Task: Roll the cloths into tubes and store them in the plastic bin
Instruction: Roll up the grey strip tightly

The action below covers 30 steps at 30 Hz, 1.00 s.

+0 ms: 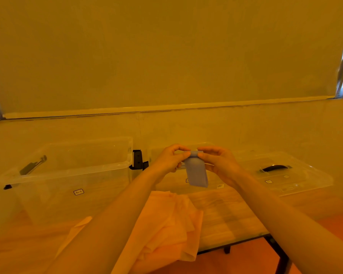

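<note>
**Two hands, one cloth, roll begun at the top edge**

Fingers: both sets curled, thumb and fingertips pinching the rolled top of the blue cloth [196,171] from either end. Left hand [169,160] and right hand [219,162] hold it in the air above the table [226,214]; the unrolled tail hangs free below.

Advice: keep even tension at both ends, turn the two pinches together, and let the tail feed up straight, or the tube will likely cone.

Nearby: peach cloths [166,224] heaped on the table; clear bin [67,169] at left, well apart; lid [285,175] at right.
</note>
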### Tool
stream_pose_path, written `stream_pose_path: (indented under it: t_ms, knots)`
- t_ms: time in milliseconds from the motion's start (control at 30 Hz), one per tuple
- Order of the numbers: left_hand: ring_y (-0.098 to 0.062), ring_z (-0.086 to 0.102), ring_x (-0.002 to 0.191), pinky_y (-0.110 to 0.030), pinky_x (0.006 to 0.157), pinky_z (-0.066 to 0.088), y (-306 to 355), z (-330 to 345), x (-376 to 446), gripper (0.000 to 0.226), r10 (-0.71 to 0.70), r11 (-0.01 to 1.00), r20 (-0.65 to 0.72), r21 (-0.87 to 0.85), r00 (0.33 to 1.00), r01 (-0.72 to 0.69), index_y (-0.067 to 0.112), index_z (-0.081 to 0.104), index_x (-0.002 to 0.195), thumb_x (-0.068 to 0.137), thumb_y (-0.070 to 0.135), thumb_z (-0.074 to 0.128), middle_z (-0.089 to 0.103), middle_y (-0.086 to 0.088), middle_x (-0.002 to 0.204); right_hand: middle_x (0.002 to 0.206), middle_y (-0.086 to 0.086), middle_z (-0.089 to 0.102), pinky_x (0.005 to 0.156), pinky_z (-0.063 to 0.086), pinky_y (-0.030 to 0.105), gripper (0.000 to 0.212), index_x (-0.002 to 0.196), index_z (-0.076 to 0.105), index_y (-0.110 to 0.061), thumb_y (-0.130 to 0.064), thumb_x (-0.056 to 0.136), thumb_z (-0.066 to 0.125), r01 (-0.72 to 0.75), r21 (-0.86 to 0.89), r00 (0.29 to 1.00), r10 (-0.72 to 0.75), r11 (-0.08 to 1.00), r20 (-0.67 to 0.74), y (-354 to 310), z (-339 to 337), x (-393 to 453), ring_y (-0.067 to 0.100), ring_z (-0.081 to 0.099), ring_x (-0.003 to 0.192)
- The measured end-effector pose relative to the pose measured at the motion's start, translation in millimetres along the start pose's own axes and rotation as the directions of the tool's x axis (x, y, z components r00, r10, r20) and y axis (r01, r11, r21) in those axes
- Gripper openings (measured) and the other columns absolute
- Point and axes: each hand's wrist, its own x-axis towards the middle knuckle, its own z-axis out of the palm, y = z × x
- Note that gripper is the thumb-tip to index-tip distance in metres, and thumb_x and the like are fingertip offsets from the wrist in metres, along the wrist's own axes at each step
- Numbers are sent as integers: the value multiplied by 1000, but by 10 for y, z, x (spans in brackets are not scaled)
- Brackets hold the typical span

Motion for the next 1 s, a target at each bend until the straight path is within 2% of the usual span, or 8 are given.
stream_pose_path:
  t_ms: [167, 267, 433, 567, 667, 800, 900, 1000]
  knots:
    - [-5, 41, 52, -13, 42, 29, 2, 28, -10, 17, 40, 999, -6, 4, 999, -40, 15, 60, 110, 93, 16, 57, 51, 3, 64, 95, 9, 66, 64, 57, 22, 29, 111, 60, 1, 10, 83, 61, -11, -4, 1000, 11, 1000, 21, 3, -5, -16, 19, 65, 87]
    - [-3, 42, 53, -9, 41, 31, 8, 34, -8, 20, 81, 997, -22, 15, 996, -81, 13, 61, 112, 93, 13, 57, 53, 3, 69, 99, 9, 67, 67, 58, 25, 27, 111, 60, -1, 3, 84, 63, -19, 23, 1000, 19, 1000, 22, 15, -5, -6, 19, 66, 89]
    - [-8, 44, 59, -20, 47, 30, -1, 58, 17, 8, 44, 999, -21, -8, 999, -44, 28, 62, 97, 92, 24, 59, 55, 2, 73, 90, 11, 67, 65, 57, 23, 16, 96, 63, -2, 7, 85, 59, 20, 55, 1000, -21, 998, 7, 16, -39, 3, 15, 68, 78]
    - [-7, 43, 55, -19, 45, 29, -9, 78, 32, 4, 3, 1000, -27, -26, 1000, -4, 26, 61, 89, 93, 26, 58, 52, 1, 67, 93, 12, 67, 68, 58, 23, 25, 106, 62, 0, 10, 83, 61, 21, 4, 1000, -21, 1000, 10, 15, -60, 5, 22, 65, 88]
    - [-6, 44, 56, -17, 46, 30, -3, 83, 18, 7, 56, 998, -25, -26, 998, -57, 22, 62, 98, 93, 21, 58, 51, 4, 66, 94, 12, 66, 68, 58, 25, 30, 113, 58, 0, 7, 85, 60, -5, 73, 1000, 5, 997, 0, 26, -57, 11, 22, 66, 86]
    - [-4, 44, 57, -14, 45, 32, 2, 80, 3, 14, 89, 996, -8, -22, 996, -89, 21, 62, 104, 93, 14, 58, 55, 5, 69, 96, 14, 67, 64, 58, 27, 21, 108, 60, 1, -3, 88, 61, -40, 57, 999, 40, 998, 11, 38, -78, 14, 20, 69, 79]
    - [-7, 43, 58, -19, 47, 30, -15, 78, 17, 13, 45, 999, -2, -7, 999, -45, 27, 60, 102, 93, 19, 58, 55, 2, 70, 96, 14, 67, 66, 59, 27, 27, 112, 60, 4, 0, 86, 62, -26, 25, 1000, 27, 999, -17, 39, -97, 24, 19, 68, 81]
    - [-8, 43, 56, -19, 46, 28, -20, 80, 32, 6, -12, 1000, -17, -23, 1000, 12, 24, 59, 97, 94, 26, 55, 56, 0, 73, 96, 12, 67, 69, 58, 26, 25, 109, 62, -1, 3, 85, 62, -17, 13, 1000, 17, 1000, -13, 24, -94, 13, 18, 67, 83]
